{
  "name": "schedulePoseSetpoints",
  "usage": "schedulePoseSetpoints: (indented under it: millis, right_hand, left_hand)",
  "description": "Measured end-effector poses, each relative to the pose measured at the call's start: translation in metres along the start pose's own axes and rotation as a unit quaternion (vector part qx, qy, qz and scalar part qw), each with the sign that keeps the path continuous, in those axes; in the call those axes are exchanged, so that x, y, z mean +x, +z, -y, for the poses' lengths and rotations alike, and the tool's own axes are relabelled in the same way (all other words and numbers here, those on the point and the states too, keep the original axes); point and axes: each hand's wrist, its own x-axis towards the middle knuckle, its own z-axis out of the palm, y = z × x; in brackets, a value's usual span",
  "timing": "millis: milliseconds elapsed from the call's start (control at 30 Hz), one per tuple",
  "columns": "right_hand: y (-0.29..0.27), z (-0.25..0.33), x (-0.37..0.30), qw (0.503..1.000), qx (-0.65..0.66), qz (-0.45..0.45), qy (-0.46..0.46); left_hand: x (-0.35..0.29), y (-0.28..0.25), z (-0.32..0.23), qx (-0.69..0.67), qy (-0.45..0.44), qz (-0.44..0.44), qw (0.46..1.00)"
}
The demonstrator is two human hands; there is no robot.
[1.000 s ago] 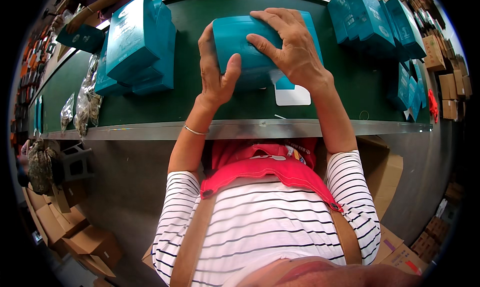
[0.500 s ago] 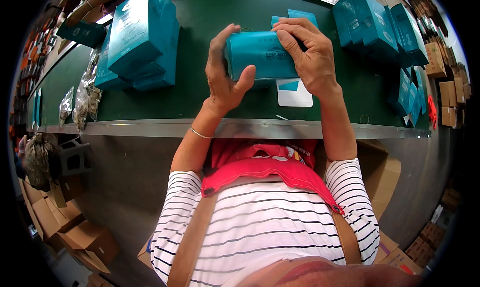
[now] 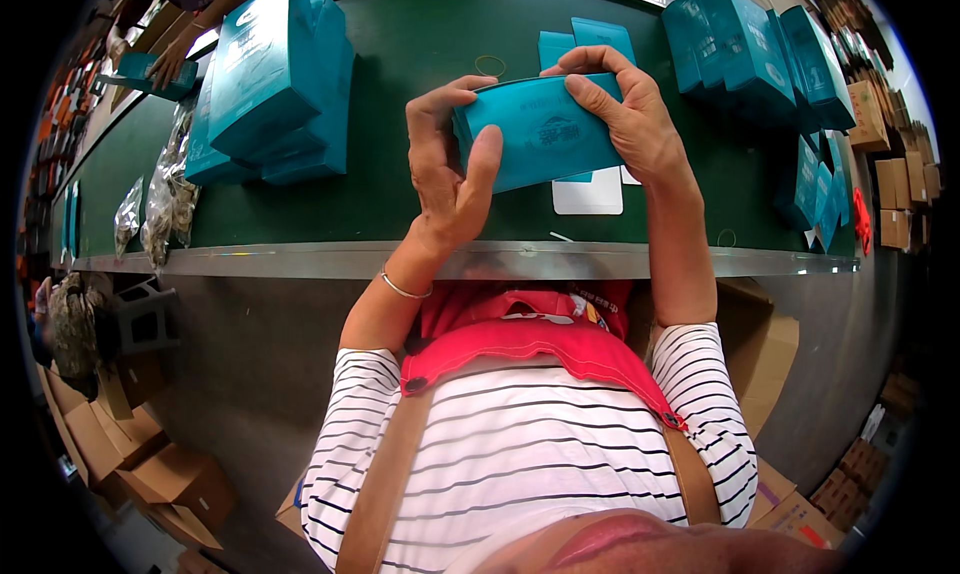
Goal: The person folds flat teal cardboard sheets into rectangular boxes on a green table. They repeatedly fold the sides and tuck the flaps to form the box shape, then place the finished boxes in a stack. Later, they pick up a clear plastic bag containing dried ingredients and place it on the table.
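Note:
Between my two hands a teal cardboard box (image 3: 545,139) is held above the green table, its right end tipped a little lower. My left hand (image 3: 448,164) grips the left end, with the thumb on the face toward me and the fingers over the far edge. At the upper right corner my right hand (image 3: 640,124) pinches the box, thumb on the printed face and fingers behind it. What lies inside the box is hidden. Beneath and behind it are a flat white card piece (image 3: 590,196) and flat teal cardboard pieces (image 3: 603,42).
Teal boxes are stacked at the left (image 3: 265,84) and right (image 3: 745,54) of the green table (image 3: 400,34). Clear plastic bags (image 3: 165,194) lie at the left. Beyond them a co-worker's hand (image 3: 170,64) holds a teal box. A metal edge (image 3: 540,261) runs along the table's front.
The box has come slightly toward me and tilted, its right end lower and more of its printed face showing. My left fingers have closed over its far edge. The co-worker's hand has shifted.

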Motion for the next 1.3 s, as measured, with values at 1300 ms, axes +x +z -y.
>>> schedulePoseSetpoints:
  millis: [1300]
  right_hand:
    - [0.092,0.115,-0.048,0.847,-0.128,0.16,-0.49]
  left_hand:
    - [-0.014,-0.082,-0.072,0.481,0.301,-0.046,0.822]
